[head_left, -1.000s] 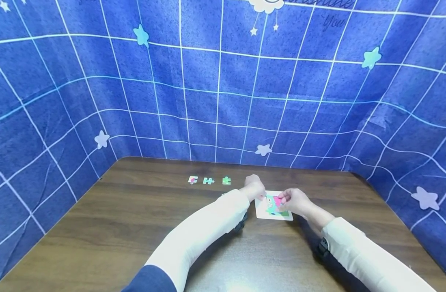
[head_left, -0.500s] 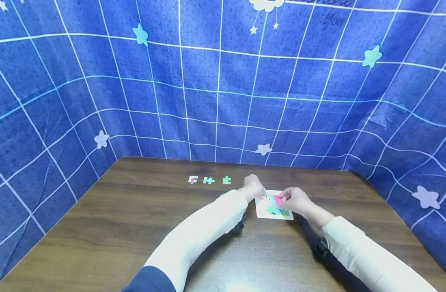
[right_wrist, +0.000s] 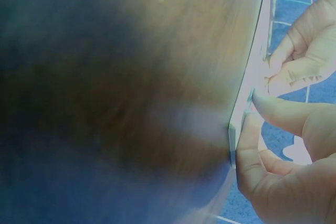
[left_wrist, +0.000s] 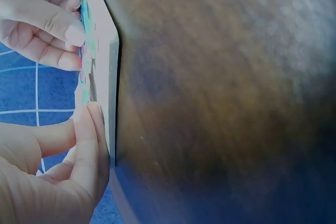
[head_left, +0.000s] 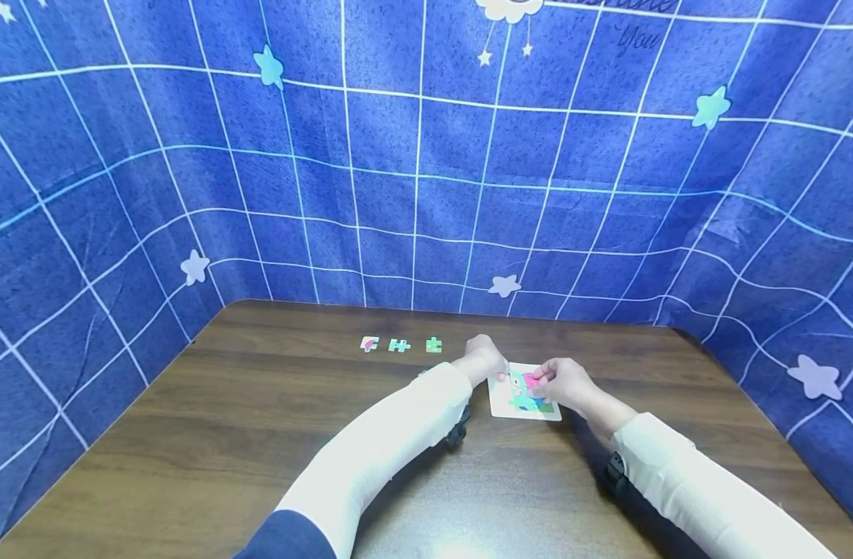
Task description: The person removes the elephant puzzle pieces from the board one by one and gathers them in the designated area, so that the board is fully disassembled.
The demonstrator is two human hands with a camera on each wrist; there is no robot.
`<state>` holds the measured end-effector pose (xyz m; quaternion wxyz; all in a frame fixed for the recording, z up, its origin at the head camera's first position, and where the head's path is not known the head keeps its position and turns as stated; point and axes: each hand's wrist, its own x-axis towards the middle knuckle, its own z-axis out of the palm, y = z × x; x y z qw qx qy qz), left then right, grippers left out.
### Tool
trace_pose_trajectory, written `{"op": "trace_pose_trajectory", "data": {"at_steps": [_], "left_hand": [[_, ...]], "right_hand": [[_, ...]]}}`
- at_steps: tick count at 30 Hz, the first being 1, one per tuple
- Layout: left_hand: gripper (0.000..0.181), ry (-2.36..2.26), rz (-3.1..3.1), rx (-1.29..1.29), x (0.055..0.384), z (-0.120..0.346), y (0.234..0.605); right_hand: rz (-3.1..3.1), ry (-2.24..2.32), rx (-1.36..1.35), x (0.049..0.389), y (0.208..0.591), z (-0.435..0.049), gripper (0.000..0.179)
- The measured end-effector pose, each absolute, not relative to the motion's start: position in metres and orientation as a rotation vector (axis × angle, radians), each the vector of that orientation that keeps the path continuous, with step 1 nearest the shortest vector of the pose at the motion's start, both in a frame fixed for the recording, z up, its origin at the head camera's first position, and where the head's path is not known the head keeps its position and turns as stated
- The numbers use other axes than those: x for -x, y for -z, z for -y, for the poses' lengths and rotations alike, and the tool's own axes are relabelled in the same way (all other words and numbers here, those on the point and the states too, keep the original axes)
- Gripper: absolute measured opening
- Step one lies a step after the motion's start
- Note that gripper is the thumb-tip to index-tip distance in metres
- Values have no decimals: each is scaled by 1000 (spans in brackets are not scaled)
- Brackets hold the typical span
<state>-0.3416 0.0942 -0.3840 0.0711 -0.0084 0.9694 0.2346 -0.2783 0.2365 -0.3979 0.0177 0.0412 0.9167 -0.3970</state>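
Observation:
A square jigsaw puzzle (head_left: 522, 405) with a white border and a green, teal and pink picture lies on the table. At its left side is my left hand (head_left: 486, 359), thumb and forefinger pinching at the picture's edge, apparently on a puzzle piece mostly hidden by the fingers. My right hand (head_left: 567, 385) reaches over the right side and pinches a puzzle piece (right_wrist: 250, 97) at the pink part. In the left wrist view the puzzle's rim (left_wrist: 113, 72) shows edge-on, both hands at its face. Three loose puzzle pieces, one pink-and-white (head_left: 369, 344), one teal (head_left: 400, 346) and one green (head_left: 434, 345), lie farther left.
The brown wooden table (head_left: 258, 435) runs back to a blue curtain (head_left: 384, 202) with white grid lines and stars. The curtain also bounds the left and right sides. Both forearms, in white sleeves (head_left: 391, 435), cross the table's front part.
My fingers make small adjustments at the puzzle; both hands stay nearly in place. The loose pieces lie as before.

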Motion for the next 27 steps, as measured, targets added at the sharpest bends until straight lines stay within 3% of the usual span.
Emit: {"op": "trace_pose_trajectory", "data": {"at_steps": [19, 27], "left_hand": [[48, -1028, -2739, 175, 335, -92, 381], [52, -1000, -2758, 210, 351, -97, 394]], "right_hand": [[-2761, 1294, -99, 280, 396, -238, 30], [-2746, 1286, -107, 283, 394, -238, 29]]}}
